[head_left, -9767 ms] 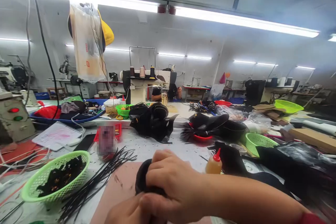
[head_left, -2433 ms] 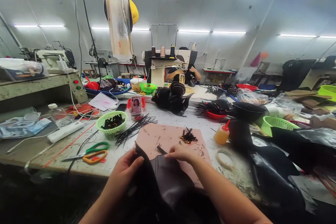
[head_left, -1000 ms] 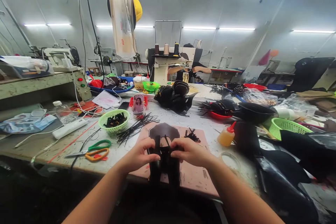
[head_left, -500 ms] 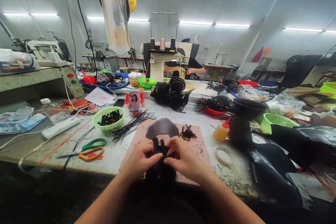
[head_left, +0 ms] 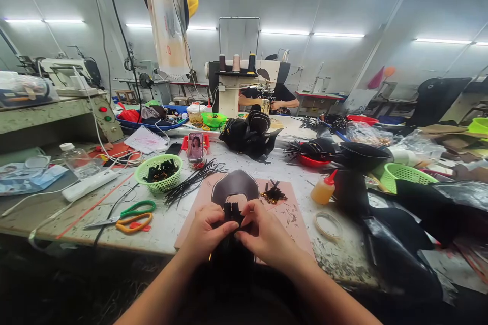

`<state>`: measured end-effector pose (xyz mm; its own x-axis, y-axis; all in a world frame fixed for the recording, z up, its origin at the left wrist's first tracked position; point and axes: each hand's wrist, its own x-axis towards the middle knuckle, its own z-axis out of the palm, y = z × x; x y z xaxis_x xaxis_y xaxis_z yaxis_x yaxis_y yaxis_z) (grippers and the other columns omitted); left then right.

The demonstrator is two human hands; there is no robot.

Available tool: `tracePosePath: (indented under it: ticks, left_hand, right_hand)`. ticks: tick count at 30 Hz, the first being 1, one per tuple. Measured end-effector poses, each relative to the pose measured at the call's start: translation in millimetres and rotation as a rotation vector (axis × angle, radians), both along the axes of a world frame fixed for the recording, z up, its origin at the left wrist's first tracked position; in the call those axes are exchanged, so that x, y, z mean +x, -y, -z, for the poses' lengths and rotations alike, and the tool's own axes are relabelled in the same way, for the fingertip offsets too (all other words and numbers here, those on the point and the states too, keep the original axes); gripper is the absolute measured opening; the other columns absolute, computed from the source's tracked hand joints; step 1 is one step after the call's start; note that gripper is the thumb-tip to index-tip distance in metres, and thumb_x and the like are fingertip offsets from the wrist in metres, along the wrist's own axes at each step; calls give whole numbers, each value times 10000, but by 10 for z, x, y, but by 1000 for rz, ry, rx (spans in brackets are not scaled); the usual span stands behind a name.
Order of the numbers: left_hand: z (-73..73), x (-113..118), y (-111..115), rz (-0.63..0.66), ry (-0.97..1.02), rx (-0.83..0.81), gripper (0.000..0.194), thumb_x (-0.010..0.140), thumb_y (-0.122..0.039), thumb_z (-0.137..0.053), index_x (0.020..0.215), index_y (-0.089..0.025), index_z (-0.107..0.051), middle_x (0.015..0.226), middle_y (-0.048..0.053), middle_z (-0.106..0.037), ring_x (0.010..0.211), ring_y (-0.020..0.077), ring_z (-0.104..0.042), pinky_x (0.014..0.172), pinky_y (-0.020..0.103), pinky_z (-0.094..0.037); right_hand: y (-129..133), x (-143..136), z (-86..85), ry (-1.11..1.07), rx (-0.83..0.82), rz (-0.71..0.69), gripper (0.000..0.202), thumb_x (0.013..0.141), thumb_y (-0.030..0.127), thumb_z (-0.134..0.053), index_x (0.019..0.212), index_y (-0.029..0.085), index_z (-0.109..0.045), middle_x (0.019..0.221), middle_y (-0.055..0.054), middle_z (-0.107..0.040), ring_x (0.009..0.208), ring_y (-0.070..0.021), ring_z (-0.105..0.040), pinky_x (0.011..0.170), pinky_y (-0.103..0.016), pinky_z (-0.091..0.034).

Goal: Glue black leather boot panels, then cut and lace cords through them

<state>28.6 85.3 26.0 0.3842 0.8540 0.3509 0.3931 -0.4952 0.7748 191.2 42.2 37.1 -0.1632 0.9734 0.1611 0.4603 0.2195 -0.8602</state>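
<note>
Small black strips [head_left: 233, 211] stand side by side between my two hands, above a dark piece. My left hand [head_left: 209, 227] pinches them from the left, and my right hand [head_left: 258, 227] from the right, thumbs nearly touching. Just beyond lies a dark curved leather piece [head_left: 235, 183] with a light edge line and a cut-out, on a pink board [head_left: 296, 223]. A small pile of black strips with gold-coloured bits [head_left: 273, 193] rests on the board right of it. Fingers hide the lower ends of the strips.
Scissors [head_left: 133, 217] and a green basket of black pieces [head_left: 159, 175] lie left, with thin black cords [head_left: 194, 181]. A phone [head_left: 195, 147] stands behind. A glue bottle [head_left: 324, 188] and tape roll [head_left: 328, 226] are right. Across the table, a person sits behind a sewing machine [head_left: 229, 96].
The black strips between my hands, apart before, now sit close together. My hands have come slightly nearer each other. The person across has shifted a little.
</note>
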Motion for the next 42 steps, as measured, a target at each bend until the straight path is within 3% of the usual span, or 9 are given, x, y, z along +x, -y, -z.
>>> tracePosePath:
  ticks: [13, 16, 18, 20, 23, 27, 33, 37, 42]
  left_hand:
    - [-7, 30, 37, 27, 70, -44, 247, 744, -392, -583, 632, -188, -665, 653, 27, -597, 675, 185, -532, 672, 315, -433]
    - [20, 54, 38, 70, 132, -61, 206, 761, -348, -567, 689, -187, -674, 724, 45, -621, 738, 207, -553, 713, 338, -435]
    - [41, 65, 26, 87, 167, -65, 199, 762, -332, -565, 678, -184, -668, 730, 48, -621, 755, 214, -561, 721, 341, -436]
    - [51, 76, 11, 90, 196, -67, 198, 755, -326, -573, 648, -182, -657, 711, 43, -613, 741, 211, -564, 710, 335, -440]
    - [38, 94, -3, 90, 213, -62, 198, 739, -331, -586, 620, -185, -645, 679, 35, -604, 715, 206, -558, 678, 323, -447]
    - [14, 110, -17, 90, 204, -63, 190, 737, -332, -586, 623, -192, -646, 666, 31, -609, 696, 204, -554, 671, 326, -450]
    - [11, 102, -36, 95, 176, -102, 231, 737, -374, -582, 629, -184, -657, 656, 41, -615, 674, 208, -564, 654, 329, -460]
    - [-26, 113, -37, 103, 177, -87, 216, 734, -378, -583, 657, -198, -673, 670, 39, -626, 685, 207, -572, 657, 319, -463]
    - [-60, 129, -48, 127, 174, -89, 183, 731, -340, -585, 657, -199, -674, 673, 38, -633, 683, 206, -575, 658, 318, -458]
  right_hand:
    - [18, 4, 12, -41, 9, -20, 230, 662, 164, -566, 827, 226, -418, 740, 21, -555, 579, -113, -502, 545, -237, -385]
    - [-46, 119, 85, -165, 68, -26, 200, 665, 216, -588, 794, 215, -436, 942, -21, -571, 513, -70, -463, 504, -230, -392]
    - [-186, 331, 165, -207, 90, 156, 166, 721, 292, -552, 817, 207, -446, 1105, -53, -530, 512, -59, -478, 503, -237, -416]
    - [-398, 637, 252, -120, 20, 463, 158, 819, 332, -439, 904, 200, -458, 1111, -61, -534, 589, -87, -537, 544, -249, -450]
    - [-766, 1091, 392, 15, -95, 583, 190, 873, 280, -413, 985, 156, -503, 1013, -73, -576, 798, -149, -574, 700, -300, -477]
    - [-1164, 1348, 602, 179, -285, 544, 238, 866, 298, -499, 1059, 167, -547, 1093, -67, -559, 925, -177, -562, 789, -375, -478]
    - [-1507, 1267, 804, 248, -531, 453, 258, 867, 300, -499, 1095, 185, -536, 1135, -69, -542, 947, -183, -560, 792, -369, -482]
    - [-1533, 1314, 742, 167, -593, 416, 287, 856, 305, -516, 1105, 162, -533, 1136, -68, -541, 946, -199, -561, 780, -377, -487]
    - [-1330, 1469, 531, -42, -529, 369, 283, 865, 303, -505, 1100, 147, -521, 1077, -68, -561, 895, -175, -576, 753, -375, -495]
